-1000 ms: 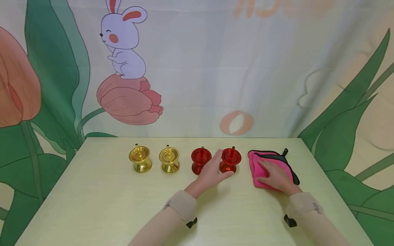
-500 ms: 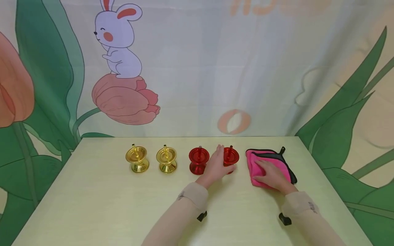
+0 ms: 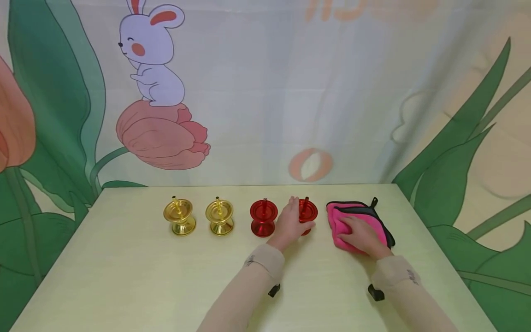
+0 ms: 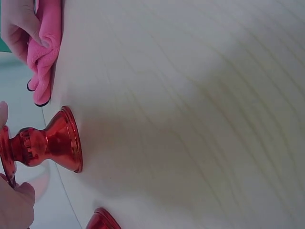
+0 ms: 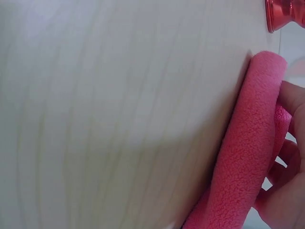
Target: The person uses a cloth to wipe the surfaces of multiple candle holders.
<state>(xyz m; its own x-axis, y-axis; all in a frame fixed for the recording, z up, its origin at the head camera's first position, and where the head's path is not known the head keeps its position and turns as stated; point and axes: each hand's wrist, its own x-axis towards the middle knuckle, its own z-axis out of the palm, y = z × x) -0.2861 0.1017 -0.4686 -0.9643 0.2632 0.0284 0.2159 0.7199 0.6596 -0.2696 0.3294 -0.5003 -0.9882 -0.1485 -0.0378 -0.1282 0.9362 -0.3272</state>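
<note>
Around the dish of the rightmost red candle holder (image 3: 307,213), my left hand (image 3: 289,224) has its thumb and fingers at opposite sides of the rim. The left wrist view shows that holder's flared foot (image 4: 64,140) upright at the table. Another red candle holder (image 3: 263,216) stands just left of this hand. My right hand (image 3: 362,236) pinches a fold of a pink, black-edged cloth (image 3: 375,223) lying folded at the right. In the right wrist view, the thumb and fingers grip the fluffy pink cloth (image 5: 248,143) from behind; part of the hand is out of frame.
Two gold candle holders, one at far left (image 3: 179,216) and one beside it (image 3: 220,216), continue the row along the back of the pale table (image 3: 137,276). A printed curtain (image 3: 249,92) hangs right behind the table's far edge.
My left hand has moved right from between the two red candle holders to the rightmost one's dish. The right hand's fingers have drawn in on the cloth. The head view has shifted slightly.
</note>
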